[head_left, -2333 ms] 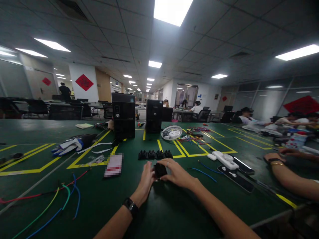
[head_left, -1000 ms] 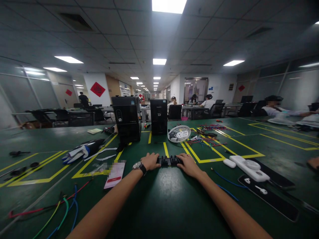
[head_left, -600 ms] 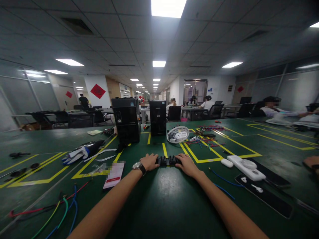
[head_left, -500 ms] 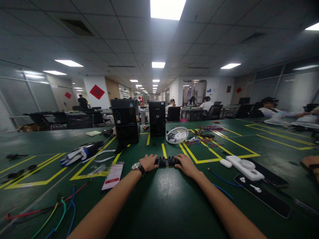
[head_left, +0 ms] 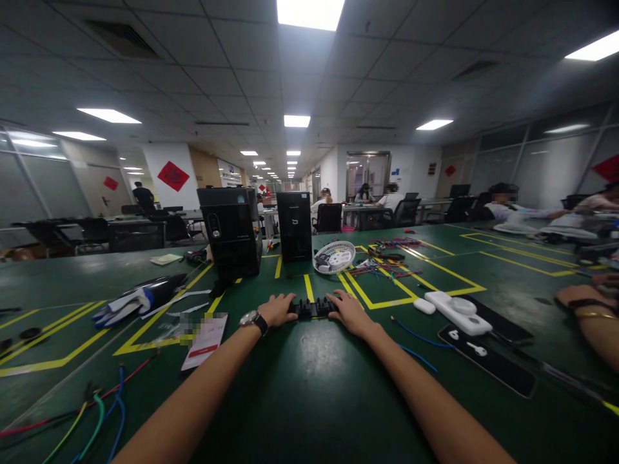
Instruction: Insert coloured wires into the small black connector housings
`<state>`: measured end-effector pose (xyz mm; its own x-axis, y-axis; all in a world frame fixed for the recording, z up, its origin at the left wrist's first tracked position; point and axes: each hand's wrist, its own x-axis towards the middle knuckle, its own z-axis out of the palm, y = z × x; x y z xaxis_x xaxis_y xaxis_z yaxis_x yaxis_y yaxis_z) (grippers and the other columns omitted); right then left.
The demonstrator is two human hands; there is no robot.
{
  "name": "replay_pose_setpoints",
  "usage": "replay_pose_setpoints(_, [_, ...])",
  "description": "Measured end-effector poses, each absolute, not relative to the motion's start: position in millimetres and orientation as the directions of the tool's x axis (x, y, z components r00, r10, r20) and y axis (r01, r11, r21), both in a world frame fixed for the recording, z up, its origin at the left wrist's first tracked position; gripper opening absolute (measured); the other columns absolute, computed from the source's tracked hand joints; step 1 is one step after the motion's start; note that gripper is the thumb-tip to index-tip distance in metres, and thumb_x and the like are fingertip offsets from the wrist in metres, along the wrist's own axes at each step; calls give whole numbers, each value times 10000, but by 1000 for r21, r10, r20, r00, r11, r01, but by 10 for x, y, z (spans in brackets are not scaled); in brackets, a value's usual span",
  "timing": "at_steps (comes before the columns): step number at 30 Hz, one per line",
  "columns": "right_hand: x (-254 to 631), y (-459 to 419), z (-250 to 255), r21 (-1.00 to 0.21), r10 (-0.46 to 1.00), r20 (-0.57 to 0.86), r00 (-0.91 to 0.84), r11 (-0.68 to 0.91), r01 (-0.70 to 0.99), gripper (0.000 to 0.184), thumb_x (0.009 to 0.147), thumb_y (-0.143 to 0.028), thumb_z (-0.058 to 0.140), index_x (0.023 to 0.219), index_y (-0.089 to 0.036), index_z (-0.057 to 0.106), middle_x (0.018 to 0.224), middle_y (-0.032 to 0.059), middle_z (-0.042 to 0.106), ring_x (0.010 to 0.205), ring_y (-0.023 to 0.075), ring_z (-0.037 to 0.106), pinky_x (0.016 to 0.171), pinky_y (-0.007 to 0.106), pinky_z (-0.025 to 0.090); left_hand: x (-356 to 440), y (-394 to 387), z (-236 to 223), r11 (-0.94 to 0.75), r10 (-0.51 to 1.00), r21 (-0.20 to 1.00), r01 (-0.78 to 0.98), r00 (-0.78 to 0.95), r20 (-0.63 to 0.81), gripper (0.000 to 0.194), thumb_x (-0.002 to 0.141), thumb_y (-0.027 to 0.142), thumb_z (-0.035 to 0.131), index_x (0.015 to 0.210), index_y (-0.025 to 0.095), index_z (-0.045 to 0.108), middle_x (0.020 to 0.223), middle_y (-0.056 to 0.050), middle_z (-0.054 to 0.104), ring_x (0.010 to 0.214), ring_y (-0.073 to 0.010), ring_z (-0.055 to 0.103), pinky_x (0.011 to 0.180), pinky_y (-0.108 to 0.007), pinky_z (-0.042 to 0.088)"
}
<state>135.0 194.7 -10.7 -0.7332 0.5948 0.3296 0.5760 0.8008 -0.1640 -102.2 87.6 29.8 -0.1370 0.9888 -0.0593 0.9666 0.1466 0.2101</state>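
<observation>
A short black block with small upright prongs [head_left: 312, 309] lies low over the green table, between my two hands. My left hand [head_left: 277, 310], with a watch on its wrist, grips the block's left end. At the other end, my right hand [head_left: 350, 313] holds it with the thumb and fingers bent over. The fingertips are partly hidden, and the block's exact kind is too small to make out. Left of my left wrist is a phone [head_left: 206, 343] with a lit screen. Blue wires [head_left: 420, 336] lie to the right of my right forearm.
Two black computer towers [head_left: 228, 233] stand ahead, beside a white basket [head_left: 349, 256] and a heap of wires [head_left: 387, 264]. A glove [head_left: 126, 304] lies left; colored wires [head_left: 99, 412] are nearer. A power bank [head_left: 457, 312] and dark phone [head_left: 503, 374] lie right, near another person's arm [head_left: 592, 322].
The whole view has shifted, so the table's things sit further left in the picture. More of the other person's arm shows at right. My hands keep the same hold on the block.
</observation>
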Motion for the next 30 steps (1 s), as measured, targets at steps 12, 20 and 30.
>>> replay_pose_setpoints(12, [2485,1774,330,-263,664,596,-452,693,671,393,886,-358,512,1244,-198,534,1264,111,530,1200,244,439,995,389,322,-709,1244,376,126,991,427,895,-137,-6,672,829,633,288,1245,146,491,1230,-203,589,1120,-323,558,928,-397,373])
replay_pose_setpoints(20, [3003,1809,246,-309,802,467,-372,542,782,256,860,-277,548,1048,-133,645,1052,124,610,1028,246,531,936,345,361,-30,1658,383,15,988,583,812,-103,117,693,872,590,237,1321,83,387,1306,-216,524,1198,-297,505,962,-359,361])
replay_pose_setpoints(30, [2900,1590,290,-355,715,225,-662,693,627,307,741,-405,694,960,-191,672,961,79,633,908,218,580,765,275,415,210,1648,337,-36,969,583,812,-113,218,639,786,370,527,1326,66,374,1288,-223,517,1158,-296,518,945,-360,398])
